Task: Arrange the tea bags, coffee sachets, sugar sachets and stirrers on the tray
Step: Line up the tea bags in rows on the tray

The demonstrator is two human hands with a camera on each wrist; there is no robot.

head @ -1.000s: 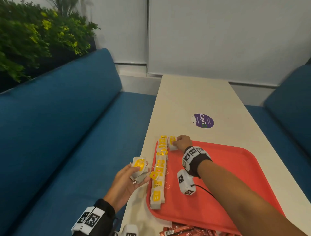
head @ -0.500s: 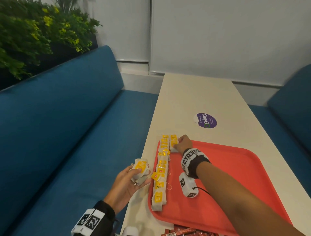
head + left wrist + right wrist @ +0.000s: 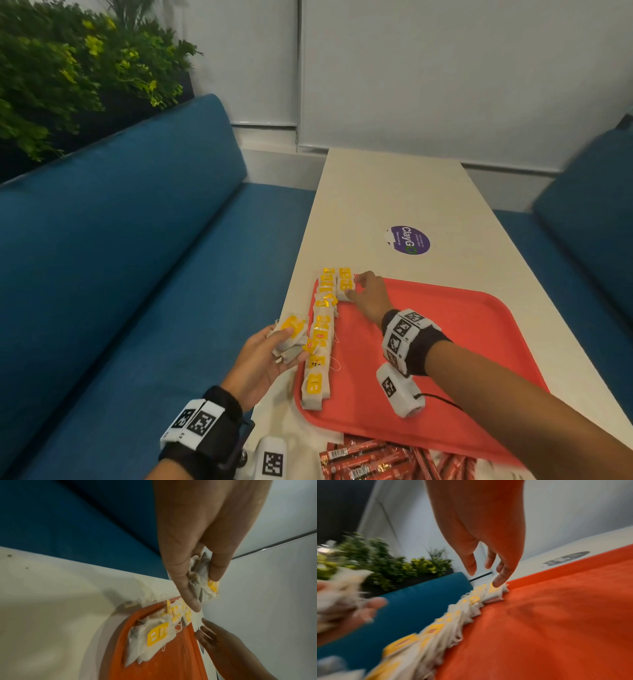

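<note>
A red tray (image 3: 445, 342) lies on the cream table. Along its left rim runs a row of white tea bags with yellow tags (image 3: 320, 342) (image 3: 453, 618). A further tea bag (image 3: 345, 283) lies beside the row's far end. My right hand (image 3: 368, 291) (image 3: 486, 568) hovers there with loose fingers, one fingertip touching that tea bag (image 3: 494, 592). My left hand (image 3: 263, 359) (image 3: 197, 574) is off the tray's left edge and holds a small bunch of tea bags (image 3: 291, 337) (image 3: 202, 584).
Red sachets (image 3: 376, 459) lie in a heap on the table just before the tray's near rim. A purple sticker (image 3: 409, 240) marks the table beyond the tray. Blue benches (image 3: 120, 274) flank the table, with plants behind the left one.
My right hand let go of the tea bag at the row's far end and its fingers spread. The left hand with its bunch stayed by the tray's left edge.
</note>
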